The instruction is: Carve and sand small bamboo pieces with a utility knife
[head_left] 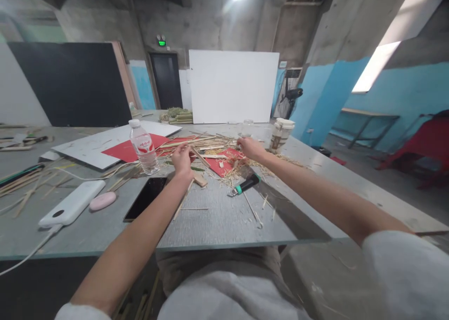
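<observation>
My left hand is closed around a thin flat wooden strip, which slants down to the right from its fingers. Across a red sheet from it, my right hand has its fingers bent together over the pile; what they grip, if anything, cannot be made out. Pale shavings lie scattered between and below the hands. A box cutter with a black and green body rests on the table nearer to me. A short wood block sits just below my left hand.
Left of my left hand stand a water bottle and a flat phone. A white power bank with a cable and a pink oval case lie farther left. Long thin sticks are heaped behind; a cup stands back right.
</observation>
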Demonstrator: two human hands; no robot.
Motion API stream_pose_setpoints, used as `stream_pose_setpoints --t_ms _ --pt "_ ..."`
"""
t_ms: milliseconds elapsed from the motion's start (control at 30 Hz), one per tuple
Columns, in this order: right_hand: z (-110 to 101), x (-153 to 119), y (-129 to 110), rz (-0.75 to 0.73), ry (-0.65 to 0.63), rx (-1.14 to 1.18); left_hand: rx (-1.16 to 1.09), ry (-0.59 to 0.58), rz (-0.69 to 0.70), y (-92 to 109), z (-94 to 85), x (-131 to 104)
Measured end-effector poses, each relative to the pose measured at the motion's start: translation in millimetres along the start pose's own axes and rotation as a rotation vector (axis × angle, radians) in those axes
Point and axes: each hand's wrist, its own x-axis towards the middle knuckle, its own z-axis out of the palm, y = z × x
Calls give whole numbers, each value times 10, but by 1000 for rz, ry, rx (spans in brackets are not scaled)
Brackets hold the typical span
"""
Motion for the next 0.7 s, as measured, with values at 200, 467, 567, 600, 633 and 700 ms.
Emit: stream_pose_setpoints --t_ms 200,467,567,600,633,700 --pt "92 542 -159 121 -157 -106 -9 -73 95 82 76 -181" --pt "256 714 -62 167 -234 -204 14 -102 129 179 99 -236" --pt "284 747 15 168 -267 -204 28 -98 129 201 98 -242" --pt "294 753 35 171 -277 -203 30 -95 128 212 96 -242" --pt "303 757 50 175 -285 -200 31 -89 126 224 92 -240" --pt "321 764 72 181 -294 -189 29 -73 129 254 80 -232"
